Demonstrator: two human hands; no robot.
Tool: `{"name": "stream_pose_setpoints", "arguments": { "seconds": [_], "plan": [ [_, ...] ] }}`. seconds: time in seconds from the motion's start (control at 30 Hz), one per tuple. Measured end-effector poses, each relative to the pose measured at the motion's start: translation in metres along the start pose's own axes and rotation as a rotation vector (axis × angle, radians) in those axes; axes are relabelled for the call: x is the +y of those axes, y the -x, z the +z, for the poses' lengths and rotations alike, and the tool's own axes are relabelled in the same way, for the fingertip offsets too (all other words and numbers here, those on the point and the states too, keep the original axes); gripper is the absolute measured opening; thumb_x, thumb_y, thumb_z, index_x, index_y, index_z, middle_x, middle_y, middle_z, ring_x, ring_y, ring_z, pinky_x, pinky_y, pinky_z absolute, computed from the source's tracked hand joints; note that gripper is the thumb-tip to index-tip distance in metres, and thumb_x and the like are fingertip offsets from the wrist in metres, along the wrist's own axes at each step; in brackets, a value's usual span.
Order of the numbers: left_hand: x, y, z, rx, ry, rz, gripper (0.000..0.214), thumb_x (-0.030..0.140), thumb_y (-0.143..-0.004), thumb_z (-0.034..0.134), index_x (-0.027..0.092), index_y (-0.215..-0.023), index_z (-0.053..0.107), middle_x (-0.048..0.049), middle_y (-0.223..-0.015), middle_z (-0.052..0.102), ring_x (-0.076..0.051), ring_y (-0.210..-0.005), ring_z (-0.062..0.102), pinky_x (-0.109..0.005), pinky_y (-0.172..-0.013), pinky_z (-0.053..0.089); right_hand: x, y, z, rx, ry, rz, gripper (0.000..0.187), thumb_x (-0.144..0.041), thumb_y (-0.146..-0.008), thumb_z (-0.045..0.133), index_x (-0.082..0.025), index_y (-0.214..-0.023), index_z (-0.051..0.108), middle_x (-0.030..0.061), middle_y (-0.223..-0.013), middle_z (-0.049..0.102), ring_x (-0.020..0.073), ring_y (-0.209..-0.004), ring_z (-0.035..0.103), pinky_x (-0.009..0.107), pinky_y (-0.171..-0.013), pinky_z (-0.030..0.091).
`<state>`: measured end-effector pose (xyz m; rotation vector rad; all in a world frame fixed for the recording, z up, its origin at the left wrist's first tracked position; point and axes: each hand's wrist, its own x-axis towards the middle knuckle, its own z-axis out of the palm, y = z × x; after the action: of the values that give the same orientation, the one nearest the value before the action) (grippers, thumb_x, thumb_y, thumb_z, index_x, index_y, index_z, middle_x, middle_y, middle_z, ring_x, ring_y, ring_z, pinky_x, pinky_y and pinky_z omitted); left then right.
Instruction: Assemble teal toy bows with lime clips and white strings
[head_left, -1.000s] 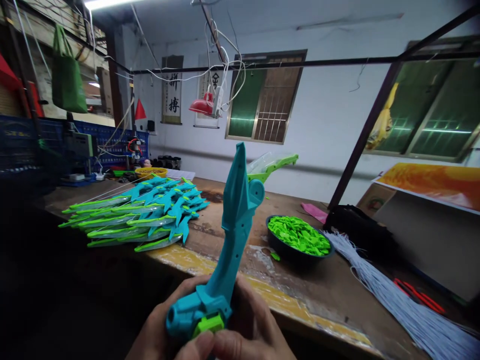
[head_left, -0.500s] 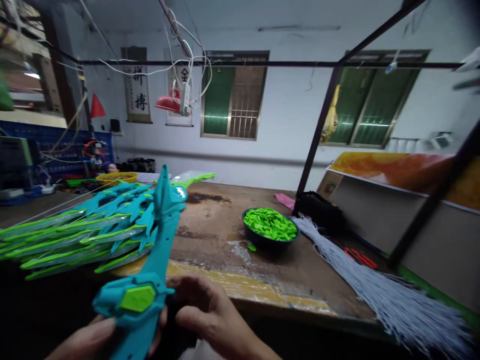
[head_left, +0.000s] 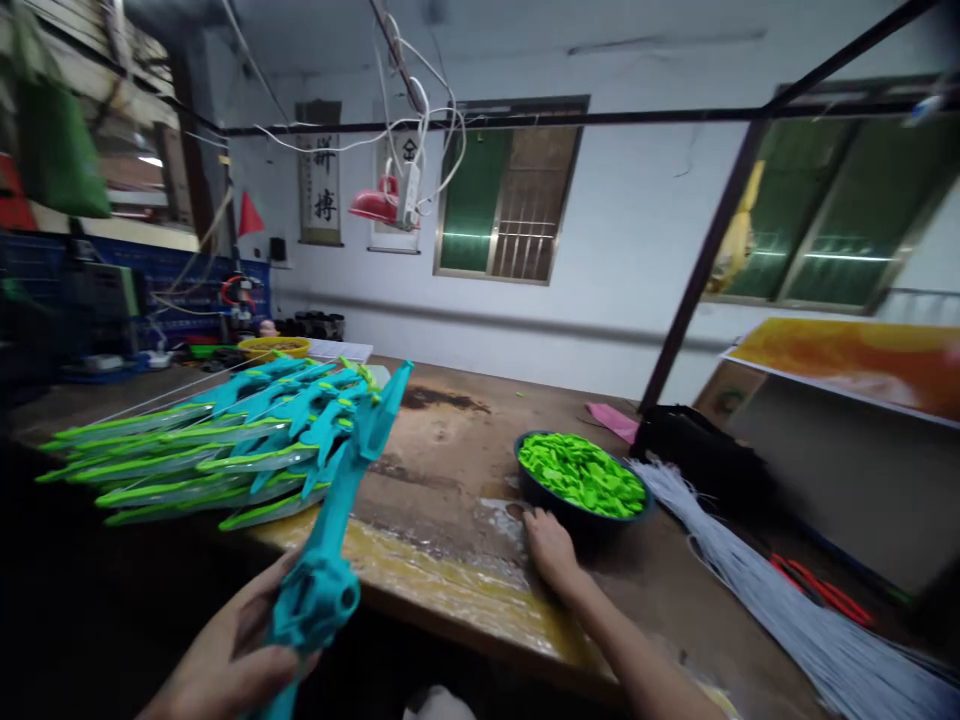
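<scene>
My left hand (head_left: 225,660) is wrapped round the grip of a teal plastic toy sword (head_left: 337,520), whose tip points up toward the pile of finished swords (head_left: 225,450). My right hand (head_left: 551,550) reaches across the wooden table (head_left: 450,470) to the near rim of a dark bowl (head_left: 581,505) full of small bright green plastic pieces (head_left: 581,470). Its fingers are curled down onto the table by the bowl; whether they hold anything is hidden.
A bundle of pale grey cords (head_left: 787,600) lies at the right, with red scissors (head_left: 817,585) beside it. A black bag (head_left: 697,450) and a pink scrap (head_left: 611,418) sit behind the bowl. A yellow bowl (head_left: 274,346) stands far left. A red lamp (head_left: 375,205) hangs overhead.
My right hand let go of the sword's grip and moved forward to the bowl of green pieces. The left hand keeps the sword, now lowered and tilted toward the pile.
</scene>
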<state>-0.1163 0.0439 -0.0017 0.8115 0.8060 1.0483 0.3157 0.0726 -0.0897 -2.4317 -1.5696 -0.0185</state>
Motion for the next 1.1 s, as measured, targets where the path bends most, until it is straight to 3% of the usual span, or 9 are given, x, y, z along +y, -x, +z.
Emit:
{"name": "stream_pose_setpoints", "arguments": {
  "seconds": [0.07, 0.2, 0.37, 0.47, 0.57, 0.7, 0.77, 0.9, 1.1],
  "plan": [
    [0.011, 0.0, 0.016, 0.056, -0.015, 0.01, 0.08, 0.032, -0.046, 0.098, 0.02, -0.121, 0.071, -0.0124, -0.103, 0.079, -0.037, -0.102, 0.071, -0.037, -0.081, 0.06, 0.005, -0.008, 0.001, -0.035, 0.002, -0.046, 0.021, -0.03, -0.099, 0.066, -0.014, -0.113, 0.067, 0.0095, -0.12, 0.066, 0.0244, -0.111, 0.064, 0.046, -0.097, 0.054],
    [0.016, -0.002, 0.041, 0.017, -0.053, 0.075, 0.08, 0.03, -0.048, 0.099, 0.015, -0.119, 0.067, -0.0115, -0.093, 0.079, -0.029, -0.092, 0.072, -0.03, -0.074, 0.055, 0.006, -0.017, -0.004, -0.077, -0.089, -0.118, 0.022, -0.032, -0.099, 0.066, -0.014, -0.112, 0.066, 0.0078, -0.112, 0.068, 0.023, -0.103, 0.066, 0.044, -0.094, 0.054],
    [0.013, 0.005, 0.049, 0.004, -0.058, 0.231, 0.066, 0.036, -0.071, 0.09, 0.017, -0.126, 0.06, -0.0102, -0.105, 0.078, -0.029, -0.097, 0.072, -0.034, -0.081, 0.057, -0.035, 0.0, -0.029, -0.085, -0.393, -0.188, 0.017, -0.031, -0.093, 0.07, -0.015, -0.094, 0.067, 0.0038, -0.092, 0.069, 0.0204, -0.087, 0.068, 0.04, -0.085, 0.055],
    [0.014, 0.012, 0.053, 0.031, 0.022, 0.266, 0.06, 0.037, -0.076, 0.087, 0.015, -0.125, 0.059, -0.0098, -0.108, 0.078, -0.029, -0.106, 0.071, -0.035, -0.091, 0.055, -0.081, 0.031, -0.062, -0.076, -0.69, -0.258, 0.025, -0.039, -0.09, 0.065, -0.015, -0.097, 0.064, 0.0056, -0.083, 0.07, 0.022, -0.075, 0.069, 0.036, -0.073, 0.057],
    [0.011, 0.017, 0.059, 0.05, 0.062, 0.285, 0.065, 0.035, -0.075, 0.088, 0.015, -0.128, 0.055, -0.009, -0.107, 0.079, -0.03, -0.107, 0.071, -0.036, -0.095, 0.054, -0.129, 0.08, -0.104, -0.069, -0.965, -0.365, 0.04, -0.054, -0.09, 0.058, -0.017, -0.105, 0.06, 0.0078, -0.093, 0.072, 0.0231, -0.085, 0.072, 0.034, -0.079, 0.058],
    [0.003, 0.026, 0.065, -0.04, 0.045, 0.277, 0.073, 0.039, -0.078, 0.086, 0.017, -0.137, 0.049, -0.011, -0.113, 0.078, -0.032, -0.111, 0.07, -0.04, -0.097, 0.053, -0.177, 0.143, -0.143, -0.112, -1.318, -0.483, 0.034, -0.051, -0.087, 0.073, -0.02, -0.101, 0.068, 0.0065, -0.095, 0.072, 0.0225, -0.09, 0.069, 0.032, -0.082, 0.056],
    [0.0, 0.031, 0.065, -0.012, -0.011, 0.308, 0.069, 0.043, -0.076, 0.086, 0.018, -0.132, 0.055, -0.0105, -0.116, 0.077, -0.031, -0.113, 0.069, -0.037, -0.097, 0.052, -0.189, 0.158, -0.147, -0.033, -1.381, -0.569, 0.021, -0.041, -0.089, 0.075, -0.022, -0.097, 0.072, 0.0055, -0.096, 0.069, 0.0212, -0.091, 0.067, 0.031, -0.083, 0.054],
    [-0.004, 0.042, 0.068, 0.06, -0.051, 0.422, 0.06, 0.051, -0.071, 0.088, 0.02, -0.118, 0.068, -0.0066, -0.111, 0.078, -0.028, -0.106, 0.071, -0.03, -0.093, 0.051, -0.195, 0.164, -0.138, 0.233, -1.256, -0.627, 0.007, -0.031, -0.09, 0.073, -0.025, -0.092, 0.076, 0.006, -0.102, 0.067, 0.0244, -0.108, 0.061, 0.033, -0.093, 0.05],
    [-0.016, 0.048, 0.073, 0.049, -0.039, 0.408, 0.06, 0.051, -0.072, 0.086, 0.019, -0.119, 0.067, -0.0093, -0.107, 0.079, -0.029, -0.096, 0.073, -0.03, -0.082, 0.055, -0.203, 0.178, -0.13, 0.312, -1.285, -0.475, 0.01, -0.034, -0.087, 0.072, -0.026, -0.083, 0.077, 0.0078, -0.125, 0.064, 0.0304, -0.129, 0.052, 0.045, -0.11, 0.039]
  ]
}}
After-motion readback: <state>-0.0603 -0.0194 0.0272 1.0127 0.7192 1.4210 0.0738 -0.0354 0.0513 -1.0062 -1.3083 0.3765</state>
